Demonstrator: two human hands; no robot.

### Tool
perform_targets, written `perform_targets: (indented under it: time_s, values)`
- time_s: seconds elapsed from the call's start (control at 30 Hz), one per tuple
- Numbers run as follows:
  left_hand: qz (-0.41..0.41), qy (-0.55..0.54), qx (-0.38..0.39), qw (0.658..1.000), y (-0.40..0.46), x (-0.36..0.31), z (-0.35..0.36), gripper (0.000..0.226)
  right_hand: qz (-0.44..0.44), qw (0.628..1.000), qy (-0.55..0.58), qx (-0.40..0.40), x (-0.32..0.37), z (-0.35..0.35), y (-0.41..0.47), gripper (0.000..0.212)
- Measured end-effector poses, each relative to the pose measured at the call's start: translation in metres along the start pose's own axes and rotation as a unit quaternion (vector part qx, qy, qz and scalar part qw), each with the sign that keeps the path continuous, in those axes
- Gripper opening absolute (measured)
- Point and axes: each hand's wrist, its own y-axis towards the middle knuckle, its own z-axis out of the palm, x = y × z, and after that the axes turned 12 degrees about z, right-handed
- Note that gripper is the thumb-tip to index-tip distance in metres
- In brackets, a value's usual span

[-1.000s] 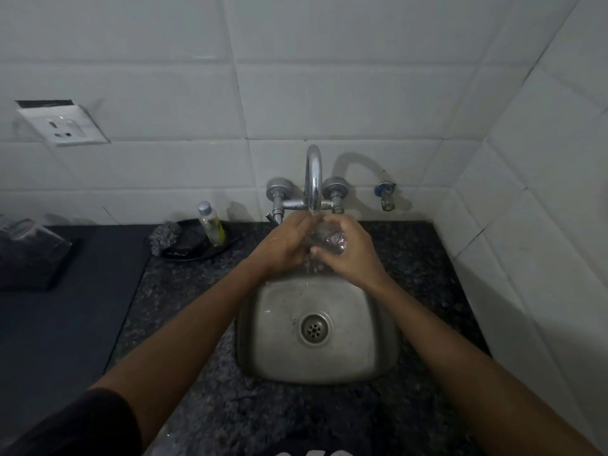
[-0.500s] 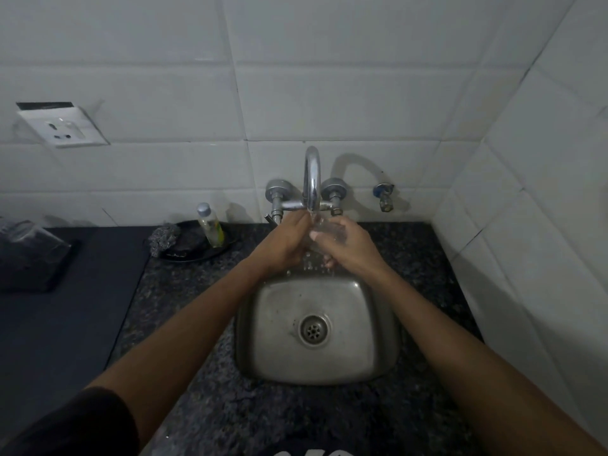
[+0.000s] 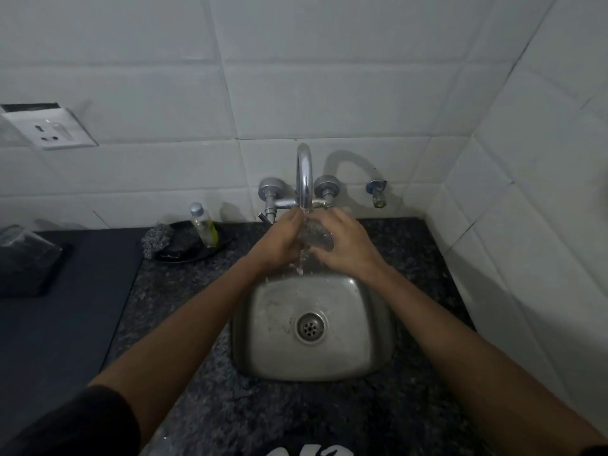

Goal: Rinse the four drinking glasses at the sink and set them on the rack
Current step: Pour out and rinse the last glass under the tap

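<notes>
A clear drinking glass (image 3: pixel 315 234) is held under the chrome faucet (image 3: pixel 304 174), above the back edge of the steel sink (image 3: pixel 263 324). Water runs from the spout over the glass and drips down between my hands. My left hand (image 3: pixel 279 243) grips the glass from the left, fingers curled toward it. My right hand (image 3: pixel 345 248) wraps round it from the right and covers most of it. No other glasses and no rack are in view.
A small bottle (image 3: pixel 204 225) and a steel scrubber (image 3: pixel 157 240) sit on a dark dish (image 3: pixel 184 256) left of the faucet. A dark container (image 3: pixel 23 258) stands at the far left. A second tap (image 3: pixel 377 192) and white tiled walls close the right side.
Both hands have kept the glass under the running water, shifting and turning it slightly around the stream. The view has tilted a little.
</notes>
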Motion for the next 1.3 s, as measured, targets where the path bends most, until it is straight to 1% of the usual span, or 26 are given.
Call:
perform_targets:
  time_s: [0.03, 0.07, 0.13, 0.17, 0.2, 0.27, 0.33, 0.37, 0.43, 0.47, 0.5, 0.57, 0.6, 0.67, 0.7, 0.73, 0.77, 0.83, 0.87, 0.9, 0.93, 1.0, 1.03, 1.1, 1.2, 1.3]
  values:
    - [0.005, 0.006, -0.005, 1.0, 0.0, 0.0, 0.0, 0.04, 0.02, 0.999, 0.047, -0.002, -0.001, 0.004, 0.0, 0.065]
    - [0.002, 0.019, -0.005, 1.0, -0.001, 0.002, 0.0, 0.04, 0.081, 0.989, 0.121, 0.011, 0.002, 0.003, 0.0, 0.064]
    - [-0.007, 0.036, -0.007, 0.999, -0.003, 0.006, 0.003, 0.047, 0.221, 0.941, 0.239, 0.096, 0.006, 0.004, 0.001, 0.063]
    - [-0.008, 0.034, -0.006, 0.999, -0.004, 0.007, 0.004, 0.051, 0.246, 0.932, 0.245, 0.107, 0.007, 0.004, 0.001, 0.062]
    - [-0.008, 0.024, -0.003, 1.0, -0.004, 0.006, 0.005, 0.053, 0.221, 0.952, 0.197, 0.081, 0.004, 0.005, 0.002, 0.062]
    - [0.001, 0.01, 0.007, 1.0, -0.002, 0.005, 0.004, 0.051, 0.118, 0.988, 0.098, 0.015, 0.001, 0.008, 0.0, 0.063]
    - [0.007, 0.014, -0.004, 1.0, -0.001, 0.007, 0.001, 0.047, 0.087, 0.989, 0.118, -0.012, -0.004, 0.012, -0.001, 0.063]
    - [0.005, 0.016, -0.008, 1.0, -0.001, 0.007, 0.001, 0.047, 0.128, 0.976, 0.174, -0.001, -0.002, 0.013, -0.003, 0.064]
    - [0.003, 0.021, -0.018, 1.0, -0.002, 0.009, 0.003, 0.047, 0.23, 0.927, 0.292, 0.058, 0.002, 0.013, -0.002, 0.067]
    - [-0.004, 0.016, -0.021, 1.0, -0.003, 0.011, 0.006, 0.046, 0.245, 0.918, 0.303, 0.072, 0.003, 0.014, -0.001, 0.067]
    - [-0.019, 0.004, -0.025, 0.999, -0.004, 0.01, 0.008, 0.044, 0.224, 0.939, 0.256, 0.056, 0.002, 0.013, -0.001, 0.066]
    - [-0.084, -0.05, -0.04, 0.994, -0.006, 0.004, 0.01, 0.041, 0.126, 0.981, 0.147, 0.013, 0.001, 0.01, -0.002, 0.063]
    - [-0.128, -0.101, -0.054, 0.985, -0.007, 0.001, 0.008, 0.043, 0.081, 0.989, 0.124, 0.012, 0.001, 0.009, -0.003, 0.064]
    - [-0.206, -0.235, -0.057, 0.948, -0.006, -0.002, 0.006, 0.05, 0.038, 0.993, 0.107, 0.019, 0.0, 0.005, -0.005, 0.066]
    - [-0.24, -0.316, -0.055, 0.916, -0.006, -0.003, 0.003, 0.05, 0.029, 0.994, 0.101, 0.021, 0.0, 0.004, -0.005, 0.067]
    - [-0.274, -0.402, -0.057, 0.872, -0.005, -0.004, -0.001, 0.045, 0.024, 0.995, 0.092, 0.028, -0.001, 0.004, -0.004, 0.067]
    - [-0.307, -0.488, -0.058, 0.815, -0.005, -0.003, -0.005, 0.04, 0.019, 0.996, 0.077, 0.035, -0.003, 0.004, -0.003, 0.067]
    - [-0.344, -0.609, -0.046, 0.713, -0.006, 0.003, -0.009, 0.045, 0.002, 0.998, 0.056, 0.044, -0.005, 0.004, -0.001, 0.063]
    - [-0.355, -0.645, -0.049, 0.675, -0.007, 0.005, -0.01, 0.048, -0.016, 0.998, 0.047, 0.043, -0.006, 0.004, 0.0, 0.06]
    - [-0.368, -0.663, -0.057, 0.649, -0.008, 0.008, -0.007, 0.046, -0.039, 0.998, 0.035, 0.04, -0.006, 0.003, 0.001, 0.058]
    - [-0.381, -0.671, -0.063, 0.633, -0.006, 0.007, -0.005, 0.041, -0.068, 0.997, 0.018, 0.042, -0.005, 0.003, 0.001, 0.058]
    - [-0.397, -0.663, -0.069, 0.63, -0.002, 0.004, 0.003, 0.035, -0.121, 0.991, -0.029, 0.053, -0.003, 0.005, 0.003, 0.06]
    - [-0.4, -0.645, -0.076, 0.647, 0.001, 0.002, 0.009, 0.032, -0.144, 0.987, -0.05, 0.058, -0.002, 0.006, 0.003, 0.061]
    - [-0.396, -0.632, -0.112, 0.656, 0.007, -0.007, 0.016, 0.028, -0.157, 0.984, -0.06, 0.065, 0.0, 0.006, 0.002, 0.069]
    - [-0.386, -0.661, -0.182, 0.617, 0.008, -0.017, 0.024, 0.03, -0.137, 0.989, -0.039, 0.03, 0.002, 0.002, -0.005, 0.066]
    - [-0.414, -0.653, -0.232, 0.589, 0.002, -0.011, 0.037, 0.038, -0.185, 0.98, -0.074, -0.026, -0.002, 0.007, -0.013, 0.044]
